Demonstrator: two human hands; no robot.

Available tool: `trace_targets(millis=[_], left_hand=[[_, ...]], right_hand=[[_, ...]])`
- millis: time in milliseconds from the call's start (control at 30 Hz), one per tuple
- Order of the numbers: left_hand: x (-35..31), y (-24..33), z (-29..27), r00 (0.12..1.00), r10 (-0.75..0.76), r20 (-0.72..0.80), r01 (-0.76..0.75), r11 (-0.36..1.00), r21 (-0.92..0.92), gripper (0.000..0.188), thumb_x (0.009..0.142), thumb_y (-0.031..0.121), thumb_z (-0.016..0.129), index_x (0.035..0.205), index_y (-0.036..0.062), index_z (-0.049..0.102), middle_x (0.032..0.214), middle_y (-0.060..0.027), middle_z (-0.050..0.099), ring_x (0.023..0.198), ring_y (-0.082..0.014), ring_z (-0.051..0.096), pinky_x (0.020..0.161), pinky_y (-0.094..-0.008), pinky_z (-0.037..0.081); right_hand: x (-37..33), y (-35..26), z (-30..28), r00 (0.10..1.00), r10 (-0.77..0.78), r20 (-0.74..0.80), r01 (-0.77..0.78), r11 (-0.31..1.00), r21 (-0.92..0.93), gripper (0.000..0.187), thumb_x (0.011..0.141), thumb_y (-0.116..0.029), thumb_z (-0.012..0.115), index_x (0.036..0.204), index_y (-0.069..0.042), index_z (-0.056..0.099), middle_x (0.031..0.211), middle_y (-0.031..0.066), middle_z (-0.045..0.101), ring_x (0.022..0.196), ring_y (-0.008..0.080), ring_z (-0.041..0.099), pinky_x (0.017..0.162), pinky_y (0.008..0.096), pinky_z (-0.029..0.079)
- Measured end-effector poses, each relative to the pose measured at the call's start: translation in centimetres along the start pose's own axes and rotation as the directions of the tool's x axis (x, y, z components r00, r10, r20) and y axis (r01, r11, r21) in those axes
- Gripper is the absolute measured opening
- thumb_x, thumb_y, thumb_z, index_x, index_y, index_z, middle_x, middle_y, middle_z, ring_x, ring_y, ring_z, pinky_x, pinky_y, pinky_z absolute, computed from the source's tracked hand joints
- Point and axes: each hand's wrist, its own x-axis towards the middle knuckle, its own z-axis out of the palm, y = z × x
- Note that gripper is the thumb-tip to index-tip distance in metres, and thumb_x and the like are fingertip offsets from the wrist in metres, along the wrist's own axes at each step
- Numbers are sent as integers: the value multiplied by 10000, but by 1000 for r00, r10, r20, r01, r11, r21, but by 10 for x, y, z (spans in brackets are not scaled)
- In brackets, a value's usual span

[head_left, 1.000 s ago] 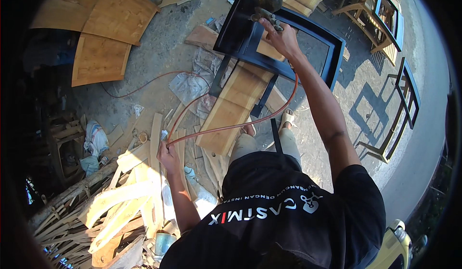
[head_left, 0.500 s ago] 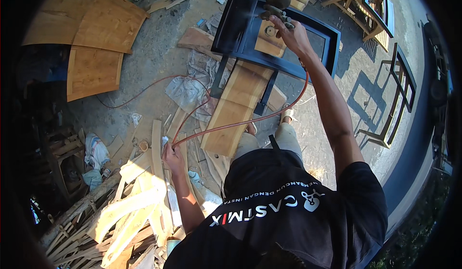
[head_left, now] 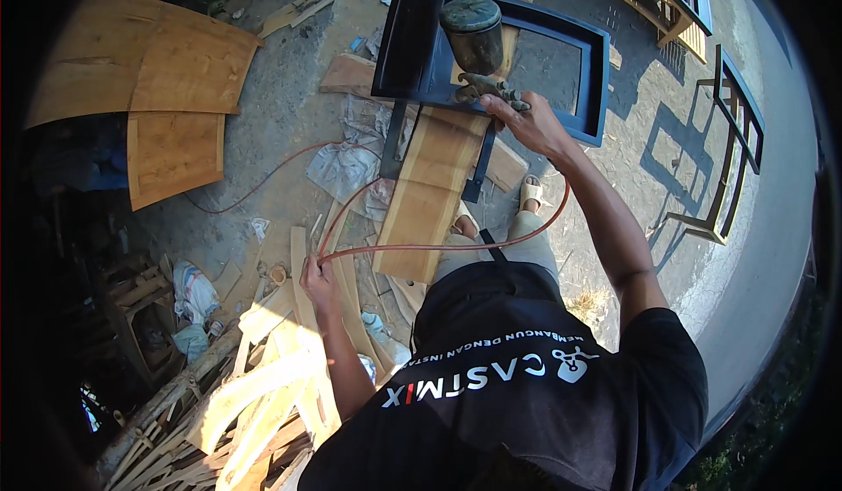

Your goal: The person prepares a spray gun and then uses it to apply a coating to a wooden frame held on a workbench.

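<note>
My right hand (head_left: 533, 126) is wrapped round the handle of a spray gun (head_left: 485, 90) topped by a dark, stained paint cup (head_left: 474, 42). The gun is over the near edge of a black-painted wooden frame (head_left: 595, 87), its nozzle end toward the frame's solid left panel (head_left: 405, 45). A red air hose (head_left: 421, 248) loops from near my right wrist to my left hand (head_left: 319, 282), whose fingers are closed round it. The frame rests across a long wooden plank (head_left: 430, 188), with dark legs on either side.
Wood offcuts (head_left: 254, 377) are heaped at the lower left. Crumpled plastic sheeting (head_left: 342, 162) lies beside the plank. Large brown panels (head_left: 158, 61) stand at the upper left. At right are another dark frame (head_left: 728, 149) and a bare wooden stand (head_left: 649, 17). The hose trails leftward over the ground.
My right hand has brought the spray gun back toward me, from over the frame's middle to its near edge. The faint mist by the nozzle no longer shows. My left hand still holds the hose.
</note>
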Motion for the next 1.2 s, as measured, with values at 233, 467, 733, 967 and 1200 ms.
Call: trace_targets(millis=[233,467,733,967,1200], left_hand=[[10,22,1,999,18,41,-17,1000,-11,211,975,110,573,831,-28,505,731,-229,530,651,-433,533,598,-493,411],[11,49,-1,999,-1,38,0,1000,21,265,997,168,577,830,-22,500,731,-222,523,652,-433,530,596,-498,403],[5,67,3,999,23,27,-25,998,66,288,1010,178,566,811,-12,483,723,-215,520,654,-436,536,593,-503,400],[1,69,4,999,32,11,-33,998,47,311,1015,191,568,802,-8,460,721,-211,514,651,-439,531,587,-504,396],[-3,72,5,998,39,48,-43,994,99,263,981,142,594,805,-16,479,726,-210,526,648,-425,542,577,-495,398]], right_hand=[[45,25,-29,975,-5,-222,0,1000,-22,655,929,-639,664,980,8,751,706,114,684,674,203,663,683,387,521],[98,29,-56,929,-66,-364,62,998,-22,683,918,-691,630,1005,-26,757,736,116,704,730,246,699,732,397,541],[103,44,-70,937,-107,-332,89,994,-69,722,916,-712,613,962,-4,746,728,128,704,744,264,713,723,408,536],[43,49,-64,987,-5,-158,5,1000,0,715,889,-700,669,907,11,739,720,116,686,720,208,676,705,387,528],[-1,51,-60,997,-71,-37,72,997,39,708,916,-661,665,849,41,736,688,104,677,660,192,659,650,382,535]])
